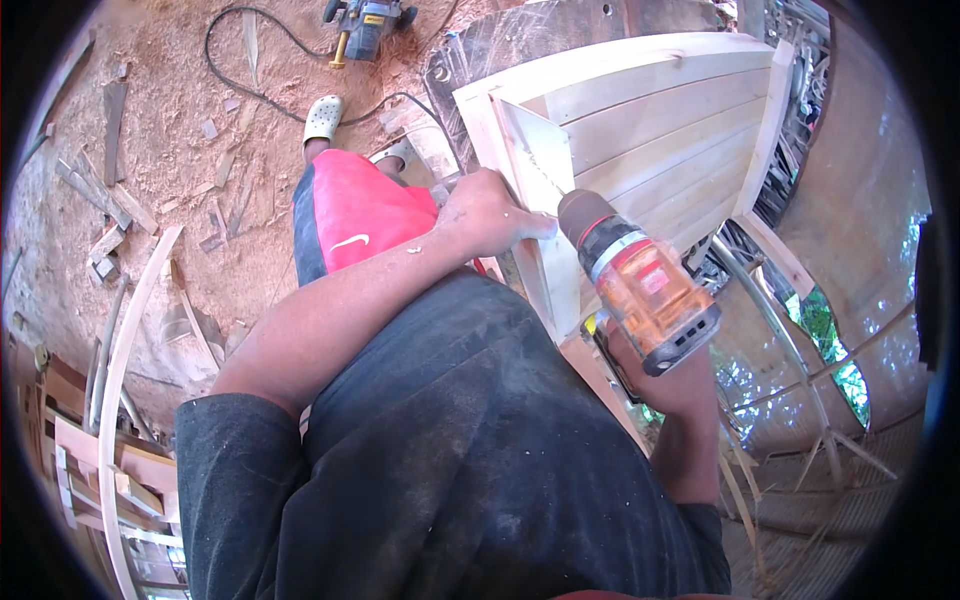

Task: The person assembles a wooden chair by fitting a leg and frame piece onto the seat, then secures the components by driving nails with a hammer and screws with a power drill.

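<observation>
My left hand (485,215) grips the near edge of a pale wooden frame (483,130), its thumb stretched towards the drill's front end. My right hand (650,375) is closed round the handle of an orange and black cordless drill (645,285), mostly hidden beneath the drill body. A thin bit points from the chuck up and left, over a light board (535,150) at the frame's corner. Whether the tip touches wood is hard to tell. Slatted boards (660,130) fill the frame.
A corded power tool (368,28) lies on the sawdust-covered ground at the top, its black cable (215,65) looping near my feet. Wood scraps (115,120) are scattered at left. A long curved strip (125,370) stands at lower left. Metal bars (765,280) are at right.
</observation>
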A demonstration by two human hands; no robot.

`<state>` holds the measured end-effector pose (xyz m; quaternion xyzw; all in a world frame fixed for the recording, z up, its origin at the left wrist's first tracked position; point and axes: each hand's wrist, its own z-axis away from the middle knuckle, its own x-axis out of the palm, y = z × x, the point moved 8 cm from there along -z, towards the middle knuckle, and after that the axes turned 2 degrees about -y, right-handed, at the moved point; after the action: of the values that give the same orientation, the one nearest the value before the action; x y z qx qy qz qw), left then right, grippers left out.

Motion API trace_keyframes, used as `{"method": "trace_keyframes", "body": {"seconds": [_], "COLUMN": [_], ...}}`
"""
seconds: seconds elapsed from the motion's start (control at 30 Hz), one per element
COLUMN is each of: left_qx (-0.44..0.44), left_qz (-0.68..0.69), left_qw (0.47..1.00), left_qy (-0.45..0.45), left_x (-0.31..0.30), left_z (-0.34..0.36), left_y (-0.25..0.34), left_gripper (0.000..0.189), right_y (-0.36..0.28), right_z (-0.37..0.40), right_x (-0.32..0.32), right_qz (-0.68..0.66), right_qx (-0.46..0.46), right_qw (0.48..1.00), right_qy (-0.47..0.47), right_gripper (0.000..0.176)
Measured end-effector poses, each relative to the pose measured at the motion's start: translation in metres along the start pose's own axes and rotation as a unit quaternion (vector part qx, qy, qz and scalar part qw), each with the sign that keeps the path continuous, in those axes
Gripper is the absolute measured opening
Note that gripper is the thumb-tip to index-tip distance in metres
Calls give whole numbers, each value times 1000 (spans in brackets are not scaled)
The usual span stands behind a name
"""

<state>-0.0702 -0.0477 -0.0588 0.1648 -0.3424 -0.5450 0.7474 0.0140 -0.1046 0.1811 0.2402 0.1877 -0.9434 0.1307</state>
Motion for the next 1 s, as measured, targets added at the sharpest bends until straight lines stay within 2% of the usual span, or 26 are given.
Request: {"method": "trace_keyframes", "body": {"seconds": [0.03,0.1,0.17,0.23,0.33,0.43,0.53,0.83,0.93,1.0], "left_qx": [-6,-13,-16,-28,-49,-69,-74,-61,-45,-35], "left_qz": [-7,-17,-23,-31,-38,-46,-40,-41,-42,-35], "left_qw": [1000,1000,1000,999,998,996,996,997,998,999], "left_qy": [0,2,7,3,-19,-17,-13,-3,7,13], "left_x": [-2,-3,-3,-3,-2,-2,-2,0,0,3], "left_z": [2,2,1,0,-1,-2,-2,-5,-6,-8], "left_y": [3,2,0,-2,-2,-6,-7,-8,-9,-11], "left_gripper": [50,52,53,54,50,52,56,56,56,56], "right_y": [1,-4,-7,-9,11,0,2,-11,-11,-4], "right_z": [-1,-7,-15,-24,-16,-29,-34,-44,-45,-42], "right_x": [1,1,1,3,-3,0,3,2,2,5], "right_qz": [-41,-67,-33,64,-3,-19,-15,-47,-39,-42], "right_qx": [30,28,12,-19,40,50,23,24,36,87], "right_qw": [999,997,999,998,995,999,1000,998,998,993], "right_qy": [-8,-22,-23,-16,94,10,-3,-22,-31,-62], "right_gripper": [39,39,40,42,45,47,44,38,38,43]}}
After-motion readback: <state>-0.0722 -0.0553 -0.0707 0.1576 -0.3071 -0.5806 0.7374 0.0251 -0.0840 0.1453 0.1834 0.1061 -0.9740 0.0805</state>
